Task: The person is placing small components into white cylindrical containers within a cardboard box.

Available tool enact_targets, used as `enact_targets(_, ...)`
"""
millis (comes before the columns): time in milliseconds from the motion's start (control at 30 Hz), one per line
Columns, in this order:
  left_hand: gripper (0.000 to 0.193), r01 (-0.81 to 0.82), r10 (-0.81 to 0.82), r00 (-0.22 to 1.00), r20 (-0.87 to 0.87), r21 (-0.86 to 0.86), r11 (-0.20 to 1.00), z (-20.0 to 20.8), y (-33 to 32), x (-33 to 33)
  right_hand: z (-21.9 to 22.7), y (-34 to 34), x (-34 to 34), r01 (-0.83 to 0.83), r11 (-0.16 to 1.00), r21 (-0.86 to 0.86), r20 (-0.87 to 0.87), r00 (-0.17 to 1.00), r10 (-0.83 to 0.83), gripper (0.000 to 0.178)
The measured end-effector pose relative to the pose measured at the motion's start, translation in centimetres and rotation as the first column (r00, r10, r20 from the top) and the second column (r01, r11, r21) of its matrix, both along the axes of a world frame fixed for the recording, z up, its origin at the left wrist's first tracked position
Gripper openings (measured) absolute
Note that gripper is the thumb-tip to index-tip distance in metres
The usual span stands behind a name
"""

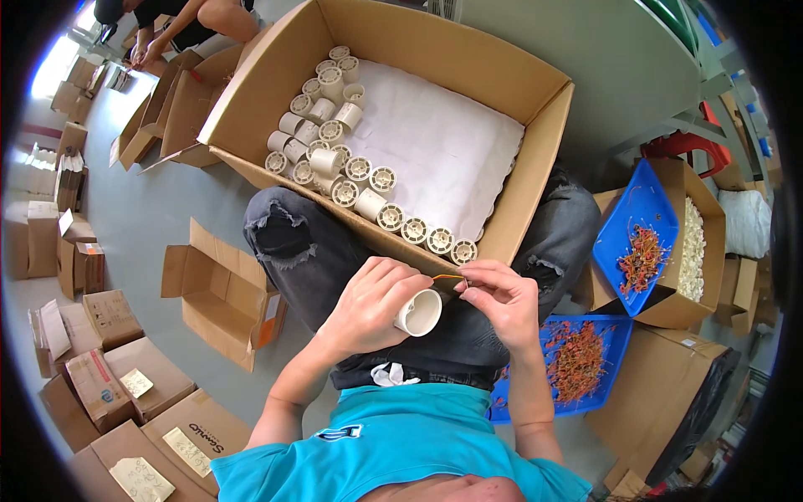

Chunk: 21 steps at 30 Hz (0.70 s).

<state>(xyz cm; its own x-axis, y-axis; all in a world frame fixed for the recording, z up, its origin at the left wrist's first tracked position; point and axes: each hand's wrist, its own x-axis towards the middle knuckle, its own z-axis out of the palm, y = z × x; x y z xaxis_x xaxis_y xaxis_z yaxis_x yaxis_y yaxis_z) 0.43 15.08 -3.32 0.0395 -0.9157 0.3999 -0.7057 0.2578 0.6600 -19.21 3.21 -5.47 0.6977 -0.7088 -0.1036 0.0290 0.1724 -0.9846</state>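
Note:
My left hand (375,303) is closed round a white plastic cup (422,316), its open end tilted toward me. A short thin yellow-orange wire (446,277) spans from the left fingertips to my right hand (504,299). The right thumb and fingers pinch the far end of that wire, near a small piece too fine to make out. Just beyond my hands stands an open cardboard box (548,138) with several white round plastic parts (331,132) along its left and near sides, on white sheeting (435,125).
At the right, a blue tray (648,188) and a lower blue tray (617,330) hold heaps of red and orange wired pieces. White small parts (693,251) fill a carton beside them. An empty carton (219,305) lies left. Another person (188,21) sits at the far left.

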Motion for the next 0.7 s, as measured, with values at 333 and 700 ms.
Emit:
enact_targets(333,0.068,0.058,-0.055,0.998,-0.038,0.087,0.995,-0.4,0.8,-1.3,0.2,0.4,1.0,0.213,0.966,-0.145,0.073,0.976,-0.204,0.016)
enact_targets(700,0.057,-0.248,0.212,0.939,-0.27,-0.104,0.963,-3.9,-0.4,-1.3,4.5,-0.4,0.4,0.438,0.724,-0.532,0.146,0.89,-0.431,0.027)
